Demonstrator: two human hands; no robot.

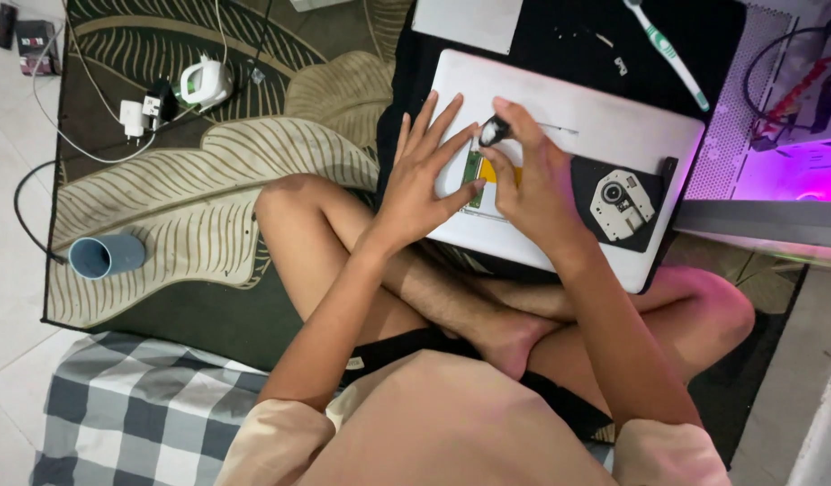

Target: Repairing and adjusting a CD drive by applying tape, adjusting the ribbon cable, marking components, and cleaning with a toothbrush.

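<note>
A white laptop (605, 126) lies upside down on a black cloth in front of my crossed legs. My left hand (423, 175) rests flat on its base with fingers spread, the fingertips beside a small green circuit board (472, 171) and a yellow part (489, 171). My right hand (528, 180) grips a small tool with a black and white tip (493, 132), pointed down at the board. An optical disc drive (621, 202) sits in the open bay just right of that hand.
A toothbrush (669, 49) and small screws lie on the black cloth (560, 27) beyond the laptop. On the leaf-patterned rug (190, 198) are white chargers (154, 101) with cables and a grey-blue cup (108, 256) on its side. A purple-lit computer case (785, 135) stands right.
</note>
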